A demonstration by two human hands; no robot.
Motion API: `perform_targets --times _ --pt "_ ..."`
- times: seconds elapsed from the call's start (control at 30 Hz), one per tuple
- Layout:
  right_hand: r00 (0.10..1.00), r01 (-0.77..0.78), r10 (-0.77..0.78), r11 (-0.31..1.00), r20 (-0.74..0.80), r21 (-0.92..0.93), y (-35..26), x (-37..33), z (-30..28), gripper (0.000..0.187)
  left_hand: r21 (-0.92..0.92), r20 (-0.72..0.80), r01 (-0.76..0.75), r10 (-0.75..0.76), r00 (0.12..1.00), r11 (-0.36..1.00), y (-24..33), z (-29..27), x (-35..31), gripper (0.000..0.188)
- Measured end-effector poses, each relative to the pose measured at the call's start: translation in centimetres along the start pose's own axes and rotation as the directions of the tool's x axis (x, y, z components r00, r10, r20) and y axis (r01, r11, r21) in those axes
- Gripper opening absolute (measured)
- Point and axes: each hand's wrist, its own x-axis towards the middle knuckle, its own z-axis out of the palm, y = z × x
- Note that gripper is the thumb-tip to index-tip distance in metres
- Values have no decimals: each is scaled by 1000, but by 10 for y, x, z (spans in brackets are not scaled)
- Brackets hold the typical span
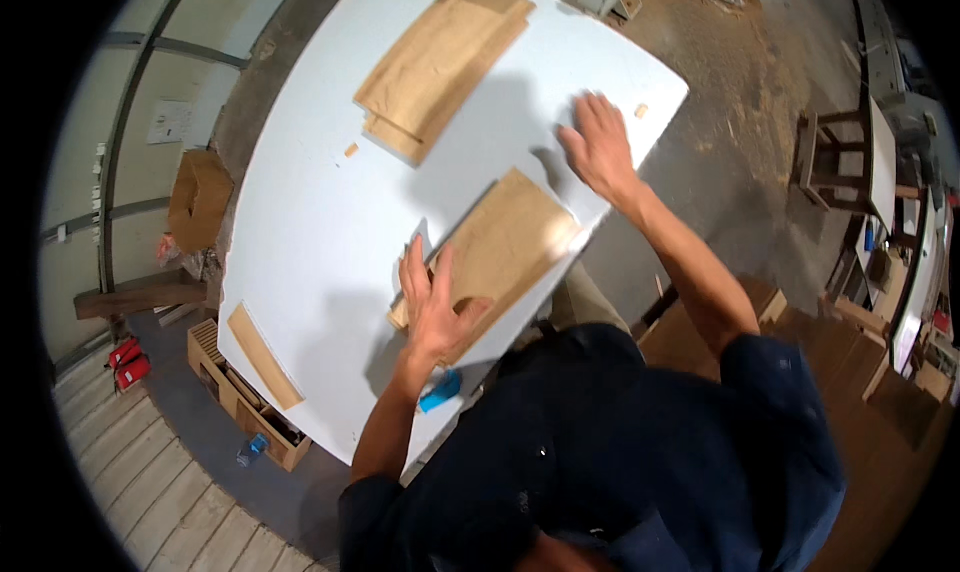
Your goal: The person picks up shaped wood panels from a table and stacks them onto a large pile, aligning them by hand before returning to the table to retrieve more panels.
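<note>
A light wooden board point(515, 242) lies near the front edge of the white table point(300, 222), with another piece showing under its left side. My left hand point(432, 307) rests over the board's left end, fingers stretched out and apart. Farther right, my right hand point(602, 147) is held over or on the tabletop, beyond the board's far right corner. Its fingers are extended, and nothing shows in it. A stack of wooden boards point(440, 72) sits toward the far side. Close to my left wrist is a small blue object point(440, 390) whose kind I cannot make out.
A curved wooden strip point(263, 355) lies at the table's left end. Small wood scraps point(351, 150) dot the surface. Left of the table stand a wooden crate point(240, 402) and a cardboard box point(197, 202). A wooden stool point(850, 162) stands on the right.
</note>
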Motion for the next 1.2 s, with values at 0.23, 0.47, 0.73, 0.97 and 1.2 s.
perform_targets --times 0.23,0.47,0.73,0.97,1.2 --pt "982 -167 149 971 115 169 -22 -76 -52 53 362 -157 146 -94 983 921 -54 -17 230 104" --pt "992 -112 97 970 81 217 -39 -90 -77 48 181 -58 268 -262 963 946 -60 -20 253 109" --pt "895 362 -443 796 58 486 -159 -44 -60 61 96 -27 53 -51 998 994 6 -40 33 106" --pt "777 495 -443 869 447 1 -152 -46 -1 75 23 -54 99 -98 994 995 24 -7 -36 104" --pt "940 -25 56 995 337 -96 -35 11 -15 60 57 -146 157 -148 978 986 22 -12 -52 107"
